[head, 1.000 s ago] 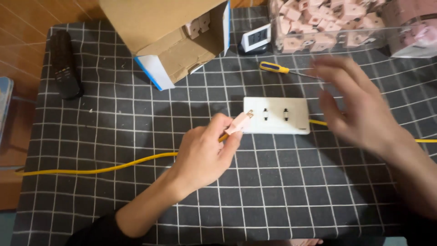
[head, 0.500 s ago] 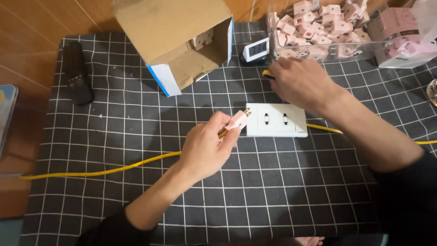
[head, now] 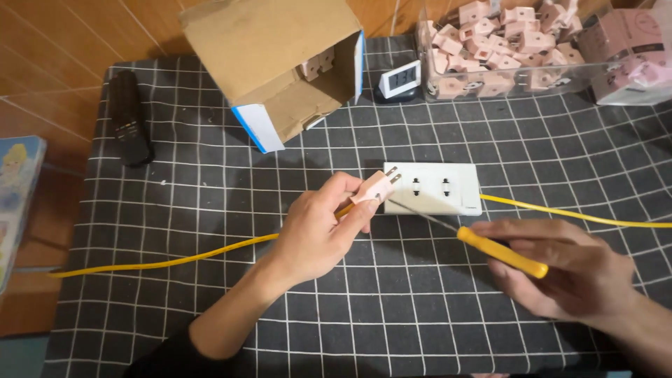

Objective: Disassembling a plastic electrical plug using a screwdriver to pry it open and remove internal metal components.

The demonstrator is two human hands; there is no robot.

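My left hand (head: 322,227) pinches a small pink plug (head: 376,187) with two metal prongs, on the end of a yellow cable (head: 168,262). The prongs hover just over the left end of a white socket strip (head: 448,190) lying on the checked mat. My right hand (head: 567,269) grips a screwdriver by its yellow handle (head: 501,252). Its thin metal shaft points up-left, and the tip sits close below the plug. A second stretch of yellow cable (head: 574,214) leaves the strip to the right.
An open cardboard box (head: 280,63) lies on its side at the back, pink plugs inside. A clear bin (head: 504,56) of several pink plugs stands back right, beside a small white clock (head: 399,78). A black remote (head: 130,126) rests at the left. A book (head: 17,203) lies off the mat.
My right hand reached to the back, took the yellow-handled screwdriver, and brought it down to the front right, tip toward the plug. My left hand stayed by the strip with the plug.
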